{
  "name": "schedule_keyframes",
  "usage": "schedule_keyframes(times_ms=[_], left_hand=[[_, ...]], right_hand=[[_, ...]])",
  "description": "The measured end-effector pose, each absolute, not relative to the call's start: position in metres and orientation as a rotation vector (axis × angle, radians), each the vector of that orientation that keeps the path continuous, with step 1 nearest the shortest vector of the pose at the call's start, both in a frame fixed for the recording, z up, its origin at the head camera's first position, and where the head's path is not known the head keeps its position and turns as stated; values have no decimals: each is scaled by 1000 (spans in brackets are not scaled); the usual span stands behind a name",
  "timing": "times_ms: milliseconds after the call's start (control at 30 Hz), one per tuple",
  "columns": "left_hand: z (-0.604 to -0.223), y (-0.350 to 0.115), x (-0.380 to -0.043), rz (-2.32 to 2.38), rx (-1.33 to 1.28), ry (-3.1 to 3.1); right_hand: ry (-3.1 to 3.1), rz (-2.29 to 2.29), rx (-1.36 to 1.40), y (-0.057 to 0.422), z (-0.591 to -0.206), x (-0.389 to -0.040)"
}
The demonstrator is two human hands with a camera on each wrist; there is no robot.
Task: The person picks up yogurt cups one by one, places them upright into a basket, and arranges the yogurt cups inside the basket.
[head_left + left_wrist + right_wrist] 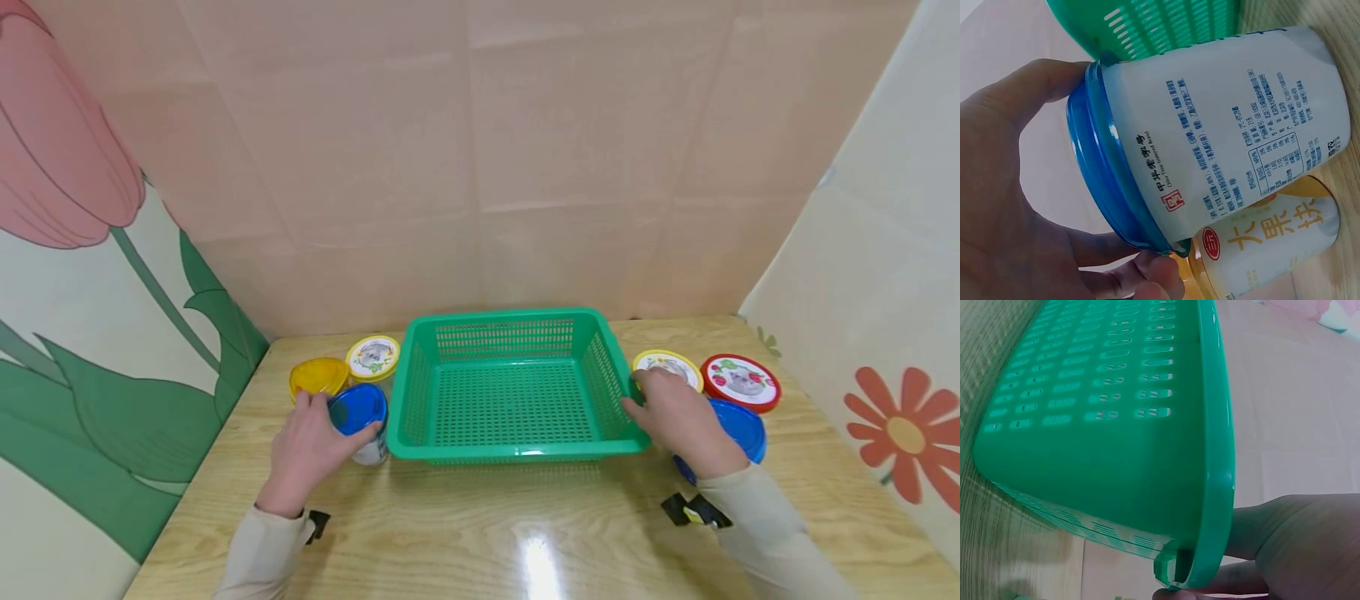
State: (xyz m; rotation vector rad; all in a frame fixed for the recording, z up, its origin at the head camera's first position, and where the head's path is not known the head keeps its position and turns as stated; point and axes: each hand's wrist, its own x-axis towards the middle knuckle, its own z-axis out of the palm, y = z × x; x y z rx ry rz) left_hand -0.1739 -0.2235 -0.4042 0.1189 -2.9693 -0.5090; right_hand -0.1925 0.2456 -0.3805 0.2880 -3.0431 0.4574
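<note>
A green perforated plastic basket [517, 452] stands in the middle of the wooden table. My right hand [686, 417] pinches the rim at its right side; in the right wrist view the thumb and fingers of that hand [1310, 544] meet at the rim's corner. Left of the basket is an upright white printed cup [1229, 125] with a blue lid [360, 408]. My left hand [311, 446] grips it around the lid, from the near left. Right behind this cup stand a yellow-lidded cup [318, 375] and another with a koala picture on its yellow lid [373, 357].
To the basket's right, partly behind my right hand, are a yellow picture lid [671, 364], a red-rimmed picture lid [741, 382] and a blue lid [742, 429]. A pink-beige covered wall [480, 167] rises at the table's back, with flower-printed panels on both sides.
</note>
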Motion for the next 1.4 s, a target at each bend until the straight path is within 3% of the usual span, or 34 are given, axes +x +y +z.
schedule_keyframes(times_ms=[1400], left_hand=[[-358,-228,-171,-708,127,-2654]], right_hand=[[-3033,443,286,247,-385,-194]])
